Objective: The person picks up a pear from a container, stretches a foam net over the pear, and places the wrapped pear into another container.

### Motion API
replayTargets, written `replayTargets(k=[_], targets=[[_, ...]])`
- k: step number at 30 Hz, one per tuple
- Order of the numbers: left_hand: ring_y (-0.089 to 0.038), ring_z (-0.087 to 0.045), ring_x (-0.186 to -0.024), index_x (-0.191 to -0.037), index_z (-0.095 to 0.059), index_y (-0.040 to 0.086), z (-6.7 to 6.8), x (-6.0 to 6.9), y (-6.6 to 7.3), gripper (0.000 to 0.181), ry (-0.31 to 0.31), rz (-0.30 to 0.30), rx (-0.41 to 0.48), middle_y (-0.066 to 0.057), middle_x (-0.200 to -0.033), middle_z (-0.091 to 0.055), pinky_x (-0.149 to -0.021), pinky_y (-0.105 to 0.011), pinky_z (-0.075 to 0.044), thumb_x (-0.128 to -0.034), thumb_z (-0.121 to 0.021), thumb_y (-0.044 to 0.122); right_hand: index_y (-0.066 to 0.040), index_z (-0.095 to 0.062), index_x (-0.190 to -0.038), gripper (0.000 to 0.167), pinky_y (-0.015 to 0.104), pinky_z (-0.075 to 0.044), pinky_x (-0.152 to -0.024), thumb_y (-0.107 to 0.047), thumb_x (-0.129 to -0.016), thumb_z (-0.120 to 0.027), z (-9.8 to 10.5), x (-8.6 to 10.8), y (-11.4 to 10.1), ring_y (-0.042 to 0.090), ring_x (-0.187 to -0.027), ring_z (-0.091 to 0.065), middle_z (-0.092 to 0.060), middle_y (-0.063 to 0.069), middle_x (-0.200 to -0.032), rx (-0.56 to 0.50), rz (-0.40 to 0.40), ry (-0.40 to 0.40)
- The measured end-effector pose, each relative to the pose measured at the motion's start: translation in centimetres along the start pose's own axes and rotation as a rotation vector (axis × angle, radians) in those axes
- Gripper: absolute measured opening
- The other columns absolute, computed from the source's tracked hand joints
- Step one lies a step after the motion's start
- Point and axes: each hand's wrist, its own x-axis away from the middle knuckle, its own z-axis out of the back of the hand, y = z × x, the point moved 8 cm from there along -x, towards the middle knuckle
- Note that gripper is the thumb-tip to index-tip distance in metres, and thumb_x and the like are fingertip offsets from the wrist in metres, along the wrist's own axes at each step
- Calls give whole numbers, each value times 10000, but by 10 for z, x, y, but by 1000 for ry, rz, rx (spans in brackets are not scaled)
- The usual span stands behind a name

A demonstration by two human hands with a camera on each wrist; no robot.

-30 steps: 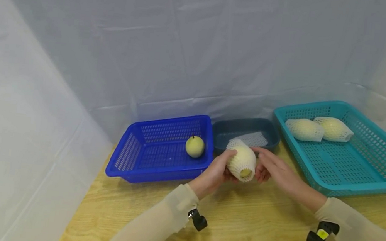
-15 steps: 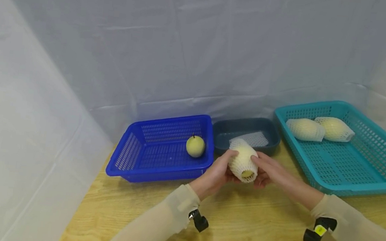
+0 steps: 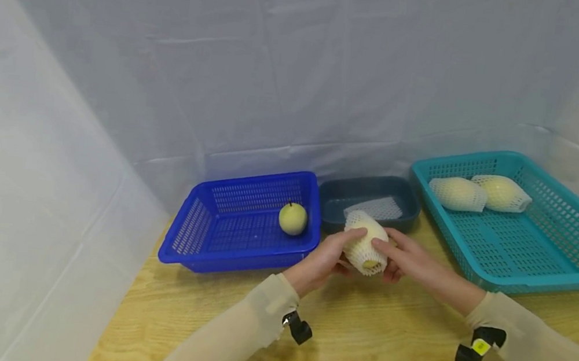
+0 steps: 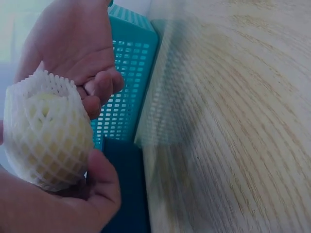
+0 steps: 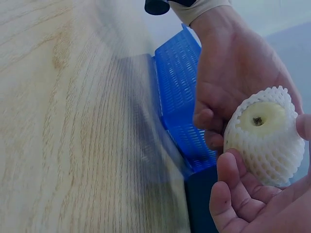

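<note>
Between the two hands is a pale yellow fruit in a white foam net (image 3: 367, 243), above the table in front of the small dark bin. The left hand (image 3: 321, 260) grips its left side, thumb on top. On its right side the right hand (image 3: 412, 262) holds it with thumb and fingers. One end of the netted fruit (image 5: 265, 138) is uncovered in the right wrist view, showing a dark spot. In the left wrist view the net (image 4: 48, 131) covers the fruit's side and its edge stands up at one end.
A blue basket (image 3: 240, 260) at the left holds one bare pear (image 3: 293, 219). The dark bin (image 3: 332, 193) behind the hands contains flat foam netting (image 3: 383, 208). At the right, a teal basket (image 3: 536, 281) holds two netted fruits (image 3: 457, 194). A white sheet (image 3: 279, 75) hangs behind.
The right hand, held beside the fruit with fingers extended earlier, has closed in and now grips it, thumb on the net. The left thumb lies further over the fruit, which has shifted slightly right.
</note>
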Motion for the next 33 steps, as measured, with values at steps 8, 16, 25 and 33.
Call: replayTargets(k=[8, 16, 25, 33], targets=[[-135, -621, -759, -1220, -637, 29, 0, -3, 2, 473, 25, -31, 90, -36, -965, -637, -689, -295, -522, -958, -572, 417, -2, -255, -1556, 661, 380, -554, -628, -395, -1067, -464, 4, 2, -2, 227, -659, -660, -662, 160, -782, -20, 10, 7], [-128, -629, -769, -1223, -608, -8, -1, -4, 4, 440, 15, -64, 127, -48, -974, -632, -682, -289, -528, -963, -530, 339, 4, -278, -1539, 666, 374, -550, -610, -435, -1066, -442, 5, 2, 0, 213, -635, -652, -640, 111, -775, -26, -20, -3], [-126, -610, -768, -1157, -610, -24, -4, -5, 7, 378, 15, -98, 173, -38, -940, -628, -633, -262, -514, -932, -526, 269, -2, -310, -1514, 666, 379, -552, -627, -475, -1060, -426, 2, -1, 3, 261, -719, -679, -682, 134, -882, -13, -60, -24], [-133, -602, -908, -1227, -570, -19, -8, -4, 8, 393, -6, -102, 179, -45, -1056, -608, -762, -262, -513, -925, -540, 231, 44, -252, -1533, 688, 354, -551, -610, -396, -1055, -477, 2, -2, 1, 261, -725, -684, -682, 153, -942, -44, -30, 2]])
